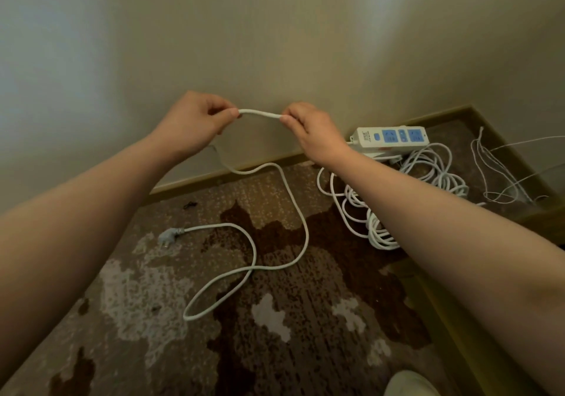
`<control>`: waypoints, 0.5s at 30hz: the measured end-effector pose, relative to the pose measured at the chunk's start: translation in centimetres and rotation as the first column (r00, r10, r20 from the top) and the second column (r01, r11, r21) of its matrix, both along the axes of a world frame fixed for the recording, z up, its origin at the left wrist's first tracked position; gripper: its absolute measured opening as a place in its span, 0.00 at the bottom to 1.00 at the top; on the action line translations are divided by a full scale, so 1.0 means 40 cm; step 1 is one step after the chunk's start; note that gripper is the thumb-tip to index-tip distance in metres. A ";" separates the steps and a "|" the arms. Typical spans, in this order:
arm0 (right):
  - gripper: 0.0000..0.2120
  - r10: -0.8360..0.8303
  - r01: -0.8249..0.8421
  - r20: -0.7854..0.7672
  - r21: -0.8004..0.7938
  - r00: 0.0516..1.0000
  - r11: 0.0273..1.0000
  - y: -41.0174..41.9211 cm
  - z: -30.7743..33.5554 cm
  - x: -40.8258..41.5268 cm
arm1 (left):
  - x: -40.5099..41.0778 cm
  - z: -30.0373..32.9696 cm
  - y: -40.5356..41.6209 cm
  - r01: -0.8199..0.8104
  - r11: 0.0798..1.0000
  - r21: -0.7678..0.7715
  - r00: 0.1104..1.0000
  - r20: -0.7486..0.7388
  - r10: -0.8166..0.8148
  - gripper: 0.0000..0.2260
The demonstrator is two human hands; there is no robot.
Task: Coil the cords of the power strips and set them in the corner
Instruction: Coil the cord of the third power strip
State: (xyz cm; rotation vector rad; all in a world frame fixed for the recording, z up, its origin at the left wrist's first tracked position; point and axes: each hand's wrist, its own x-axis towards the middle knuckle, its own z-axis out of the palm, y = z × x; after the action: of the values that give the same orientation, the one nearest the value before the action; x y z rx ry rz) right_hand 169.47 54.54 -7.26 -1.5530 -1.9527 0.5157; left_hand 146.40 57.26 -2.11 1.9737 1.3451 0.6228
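A white cord (pixel 260 113) stretches between both hands in front of the wall. My left hand (pixel 195 123) pinches one side of it and my right hand (pixel 308 129) pinches the other. From my left hand the cord drops to the carpet, loops (pixel 293 221) and ends in a grey plug (pixel 168 236). A white power strip with blue sockets (pixel 394 137) lies in the corner on another strip, beside a pile of coiled white cord (pixel 385 206).
Patterned brown carpet (pixel 275 319) covers the floor, with a skirting board (pixel 214 175) along the wall. Thin loose white wires (pixel 495 172) lie at the far right by a wooden edge. A light shoe tip (pixel 409 383) shows at the bottom. A small dark scrap (pixel 190 204) lies near the wall.
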 end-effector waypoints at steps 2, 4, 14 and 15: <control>0.10 -0.021 0.022 -0.029 0.021 0.999 1.000 -0.008 0.006 0.002 | -0.030 0.008 -0.004 0.057 0.998 -0.033 0.998 -0.007 -0.057 0.10; 0.11 -0.034 0.035 -0.044 0.029 0.998 0.999 -0.012 0.010 0.002 | -0.055 0.017 -0.006 0.084 0.996 -0.044 0.996 -0.020 -0.085 0.10; 0.14 -0.065 0.064 0.072 0.016 0.995 0.998 -0.019 0.036 0.036 | -0.057 0.074 0.005 -0.026 0.999 -0.033 1.000 -0.004 0.026 0.12; 0.15 -0.076 0.074 0.138 0.019 0.988 0.997 -0.020 0.040 0.040 | -0.040 0.082 0.007 -0.038 0.999 -0.033 0.999 0.028 0.038 0.12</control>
State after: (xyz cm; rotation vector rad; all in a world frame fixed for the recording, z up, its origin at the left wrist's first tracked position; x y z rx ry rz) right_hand 171.06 53.75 -5.65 -1.6862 -1.9866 0.3709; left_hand 144.80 57.55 1.18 1.9106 1.3697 0.6411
